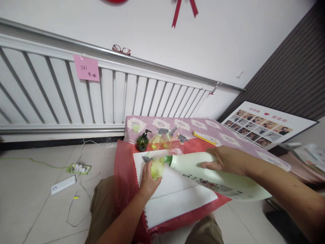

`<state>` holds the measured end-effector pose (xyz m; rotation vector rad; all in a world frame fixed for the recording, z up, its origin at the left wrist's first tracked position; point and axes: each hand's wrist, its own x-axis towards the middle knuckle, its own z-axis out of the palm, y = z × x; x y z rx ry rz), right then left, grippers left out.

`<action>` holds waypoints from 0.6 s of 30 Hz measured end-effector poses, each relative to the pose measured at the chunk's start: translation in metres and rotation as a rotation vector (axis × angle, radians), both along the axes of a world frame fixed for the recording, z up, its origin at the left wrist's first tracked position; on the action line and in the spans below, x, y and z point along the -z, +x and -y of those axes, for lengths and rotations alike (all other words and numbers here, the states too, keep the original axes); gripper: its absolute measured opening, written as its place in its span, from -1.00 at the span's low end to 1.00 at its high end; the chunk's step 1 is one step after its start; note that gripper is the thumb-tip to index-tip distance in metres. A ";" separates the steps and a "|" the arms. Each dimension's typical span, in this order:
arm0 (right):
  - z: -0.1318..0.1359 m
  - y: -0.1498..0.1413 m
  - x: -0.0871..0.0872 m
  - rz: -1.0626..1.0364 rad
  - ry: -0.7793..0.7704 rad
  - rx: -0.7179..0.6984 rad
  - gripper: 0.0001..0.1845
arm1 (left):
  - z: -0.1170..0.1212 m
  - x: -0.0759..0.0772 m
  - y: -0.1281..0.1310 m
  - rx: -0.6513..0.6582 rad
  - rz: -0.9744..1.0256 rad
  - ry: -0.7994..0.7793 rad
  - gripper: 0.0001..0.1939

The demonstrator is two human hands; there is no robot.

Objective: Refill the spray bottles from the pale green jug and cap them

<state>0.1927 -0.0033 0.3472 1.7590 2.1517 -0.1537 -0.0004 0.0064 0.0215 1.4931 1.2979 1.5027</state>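
Note:
My left hand [149, 181] is closed round a small clear yellow-tinted bottle [157, 168], holding it tilted over the white cloth. My right hand [223, 159] grips a large pale green jug [195, 166] from above, tipped nearly on its side. The jug's green spout [167, 160] meets the small bottle's mouth; whether liquid is flowing I cannot tell. A grey spray head [147, 158] lies just behind my left hand. Farther back stand a dark green pump bottle [142, 141] and several clear spray bottles [155, 140] with grey heads.
White cloth [177, 206] lies over a red sheet [122, 169] on the patterned table cover [175, 123]. A yellow-and-white box [204, 138] sits at the back right. On the floor at left are a power strip [80, 168], cables and a white power bank [63, 185]. A radiator [106, 91] runs behind.

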 end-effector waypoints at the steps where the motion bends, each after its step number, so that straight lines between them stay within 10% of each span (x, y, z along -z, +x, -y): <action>1: 0.000 0.001 0.000 0.006 0.002 -0.003 -0.56 | 0.000 0.000 0.000 -0.001 -0.002 0.002 -0.18; 18: 0.002 -0.001 0.000 0.035 0.008 -0.003 -0.55 | 0.000 0.000 0.000 0.024 -0.024 -0.013 -0.17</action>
